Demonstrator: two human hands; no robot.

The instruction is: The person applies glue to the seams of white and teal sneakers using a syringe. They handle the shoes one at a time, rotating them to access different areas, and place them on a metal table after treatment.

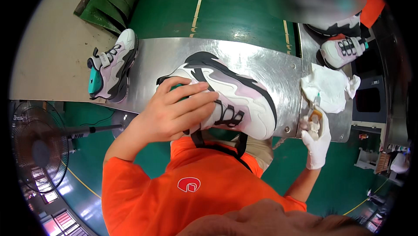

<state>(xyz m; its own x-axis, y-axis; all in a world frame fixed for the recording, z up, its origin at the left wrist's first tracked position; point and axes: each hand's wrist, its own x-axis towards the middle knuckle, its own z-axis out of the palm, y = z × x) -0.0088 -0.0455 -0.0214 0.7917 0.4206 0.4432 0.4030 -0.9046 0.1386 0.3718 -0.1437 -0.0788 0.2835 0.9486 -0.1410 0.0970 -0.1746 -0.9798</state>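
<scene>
A white, lilac and black sneaker [244, 92] lies on its side on the metal bench in front of me, its sole edge facing away. My bare left hand [176, 107] grips it around the ankle opening, fingers across the tongue near the black laces. At the bench's right end, my right hand [317, 142] wears a white glove and curls around something small, whitish and yellowish [314, 122] that I cannot make out. Just beyond those fingers is a small teal-tipped thing [317, 98], beside a crumpled white cloth [326, 85].
A matching sneaker [115, 66] stands at the bench's left end. Another sneaker [342, 52] sits at the far right, near a blurred area. A green conveyor belt [235, 16] runs beyond the metal bench [152, 57]. A standing fan [41, 153] is at left.
</scene>
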